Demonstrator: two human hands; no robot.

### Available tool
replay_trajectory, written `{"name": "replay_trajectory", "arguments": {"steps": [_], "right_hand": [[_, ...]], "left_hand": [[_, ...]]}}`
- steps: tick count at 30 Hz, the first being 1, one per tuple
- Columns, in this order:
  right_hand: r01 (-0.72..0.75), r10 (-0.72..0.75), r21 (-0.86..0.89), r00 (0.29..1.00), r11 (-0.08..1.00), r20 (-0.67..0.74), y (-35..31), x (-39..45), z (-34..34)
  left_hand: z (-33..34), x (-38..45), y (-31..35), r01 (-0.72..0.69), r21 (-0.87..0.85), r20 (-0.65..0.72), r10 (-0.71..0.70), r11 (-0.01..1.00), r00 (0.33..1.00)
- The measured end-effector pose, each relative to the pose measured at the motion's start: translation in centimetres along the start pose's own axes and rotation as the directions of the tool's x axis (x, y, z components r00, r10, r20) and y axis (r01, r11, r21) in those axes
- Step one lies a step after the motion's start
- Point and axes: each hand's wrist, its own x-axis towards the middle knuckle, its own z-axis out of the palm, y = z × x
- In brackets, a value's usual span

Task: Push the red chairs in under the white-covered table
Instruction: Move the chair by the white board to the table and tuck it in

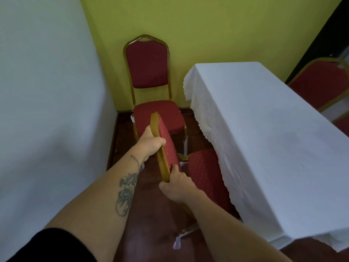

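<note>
A red chair with a gold frame stands below me beside the white-covered table (264, 129). Both hands grip its backrest (169, 148): my left hand (151, 143) holds the gold top rail near its far end, and my right hand (177, 183) holds the near end. Its red seat (205, 171) lies partly beneath the hanging edge of the tablecloth. A second red chair (149, 72) stands apart from the table against the green wall, facing me. A third red chair (319, 84) shows at the table's far right side.
A white wall (47, 110) runs close along the left. The green wall (207, 35) closes the corner behind the second chair. The floor (151, 233) is dark red-brown, with a narrow strip between the white wall and the table.
</note>
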Motion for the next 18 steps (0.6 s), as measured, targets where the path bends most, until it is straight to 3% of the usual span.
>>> {"name": "replay_trajectory", "arguments": {"steps": [10,18], "right_hand": [[-0.053,0.056,0.064,0.997,0.997,-0.052,3.8,2.6,-4.0],[-0.045,0.046,0.026,0.998,0.999,-0.041,4.1,2.8,-4.7]], "left_hand": [[5.6,3.0,4.1,0.019,0.190,0.043,-0.028,0.982,0.999],[6.0,2.9,5.1,0.046,0.334,0.014,-0.054,0.941,0.998]]}}
